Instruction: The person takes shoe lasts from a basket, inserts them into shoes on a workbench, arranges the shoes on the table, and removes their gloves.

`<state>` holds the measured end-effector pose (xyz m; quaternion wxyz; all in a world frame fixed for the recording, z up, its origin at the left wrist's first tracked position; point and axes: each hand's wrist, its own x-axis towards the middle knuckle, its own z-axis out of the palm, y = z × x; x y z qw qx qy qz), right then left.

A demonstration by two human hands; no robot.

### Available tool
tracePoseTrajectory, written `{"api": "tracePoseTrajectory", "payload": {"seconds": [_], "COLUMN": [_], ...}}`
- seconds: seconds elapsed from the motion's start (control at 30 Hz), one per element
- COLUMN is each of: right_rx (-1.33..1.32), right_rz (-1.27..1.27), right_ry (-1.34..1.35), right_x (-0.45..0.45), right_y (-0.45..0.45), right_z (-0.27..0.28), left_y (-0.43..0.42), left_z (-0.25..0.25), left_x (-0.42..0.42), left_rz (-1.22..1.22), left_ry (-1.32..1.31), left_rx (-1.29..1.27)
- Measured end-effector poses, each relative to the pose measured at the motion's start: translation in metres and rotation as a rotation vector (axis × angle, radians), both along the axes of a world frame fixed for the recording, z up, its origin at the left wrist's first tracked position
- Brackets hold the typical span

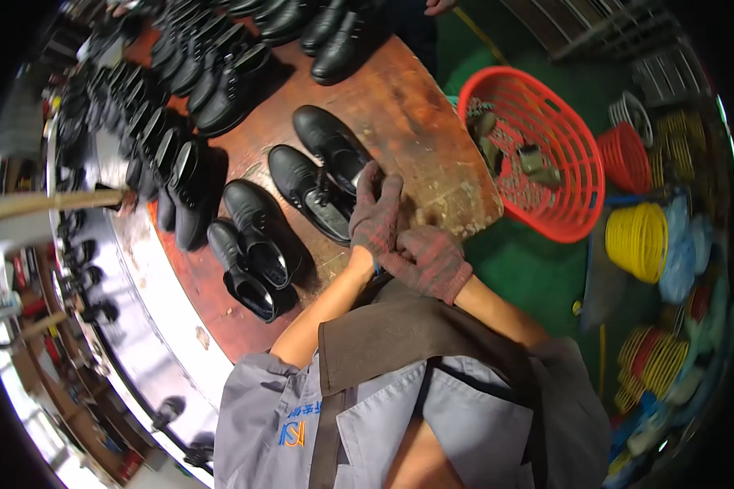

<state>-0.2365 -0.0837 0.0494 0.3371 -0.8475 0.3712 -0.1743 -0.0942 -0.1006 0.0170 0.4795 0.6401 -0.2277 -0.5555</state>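
My left hand [376, 213], in a dark reddish knit glove, has its fingers stretched out and apart. They overlap the heel end of a black leather shoe [322, 134]; whether they touch it I cannot tell. In a matching glove, my right hand [432, 265] is closed at the cuff of the left glove, by the wrist. Beside the first shoe lies its black laced mate [298, 183], partly behind my left hand. Another black pair, with one shoe [253, 208] and its mate [227, 244], stands to the left on the worn wooden table [432, 122].
Rows of black shoes [212, 98] fill the table's far left. Off its right edge stands a red plastic basket [575, 122] with several small items inside. Beyond are a yellow basket [634, 243] and a smaller red one [625, 156]. A wooden handle [49, 204] juts in from the left.
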Motion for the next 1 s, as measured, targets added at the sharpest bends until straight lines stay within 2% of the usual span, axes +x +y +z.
{"api": "tracePoseTrajectory", "payload": {"seconds": [0.03,0.13,0.17,0.2,0.23,0.27,0.4,0.47,0.5,0.53,0.6,0.63,0.67,0.7,0.73,0.77,0.8,0.83,0.87,0.9,0.93,0.97,1.0], "right_rx": [0.094,-0.178,0.155,0.214,0.271,0.328,0.138,0.151,0.147,0.102,0.017,0.072,0.055,0.034,0.009,-0.049,0.007,0.323,0.218,0.489,0.462,0.507,0.445], "right_rz": [-0.019,0.133,-0.096,-0.088,-0.076,-0.058,-0.183,-0.038,0.029,0.032,0.02,0.014,-0.031,-0.074,-0.113,-0.131,-0.084,-0.262,-0.447,-0.653,-0.87,-0.991,-1.077], "right_ry": [0.053,0.123,0.3,0.323,0.344,0.362,0.153,0.084,0.05,0.006,-0.077,0.117,-0.012,-0.139,-0.263,-0.122,0.112,0.188,0.111,0.165,0.294,0.37,0.442], "right_x": [-0.011,-0.038,-0.038,-0.049,-0.06,-0.07,-0.107,-0.124,-0.133,-0.141,-0.155,-0.162,-0.177,-0.192,-0.208,-0.223,-0.257,-0.302,-0.343,-0.389,-0.433,-0.481,-0.526], "right_y": [0.008,-0.001,0.001,0.003,0.004,0.006,0.003,-0.008,-0.017,-0.024,-0.033,-0.044,-0.052,-0.06,-0.069,-0.082,-0.108,-0.14,-0.157,-0.184,-0.199,-0.219,-0.232], "right_z": [-0.006,-0.004,0.024,0.02,0.012,0.001,-0.039,-0.019,-0.013,-0.022,-0.044,-0.04,-0.052,-0.077,-0.107,-0.153,-0.165,-0.143,-0.197,-0.203,-0.221,-0.262,-0.31], "left_y": [0.003,0.0,-0.005,-0.011,-0.017,-0.021,-0.04,-0.049,-0.06,-0.068,-0.081,-0.095,-0.105,-0.116,-0.136,-0.15,-0.162,-0.163,-0.17,-0.171,-0.168,-0.17,-0.172], "left_z": [-0.037,-0.066,-0.041,-0.023,-0.016,-0.017,-0.041,-0.07,-0.086,-0.061,-0.065,-0.074,-0.089,-0.12,-0.09,-0.133,-0.175,-0.123,-0.142,-0.157,-0.167,-0.163,-0.161], "left_x": [-0.011,-0.039,-0.053,-0.066,-0.077,-0.089,-0.125,-0.135,-0.137,-0.15,-0.161,-0.175,-0.187,-0.183,-0.208,-0.194,-0.182,-0.224,-0.228,-0.224,-0.23,-0.241,-0.243], "left_rz": [-0.026,-0.039,-0.015,0.011,-0.015,-0.037,-0.116,-0.149,-0.16,-0.216,-0.336,-0.31,-0.284,-0.437,-0.602,-0.784,-0.943,-0.875,-0.947,-1.074,-1.03,-1.025,-1.014], "left_ry": [0.031,0.127,0.113,0.095,-0.055,-0.071,-0.103,-0.038,0.127,0.1,0.162,0.083,0.008,-0.198,-0.515,-0.926,-1.332,-1.313,-1.438,-1.594,-1.645,-1.697,-1.629], "left_rx": [-0.158,-0.219,-0.136,-0.06,0.027,0.064,0.105,0.09,0.143,0.264,0.281,0.248,0.22,-0.07,-0.021,-0.241,-0.489,-0.452,-0.448,-0.487,-0.461,-0.426,-0.5]}}
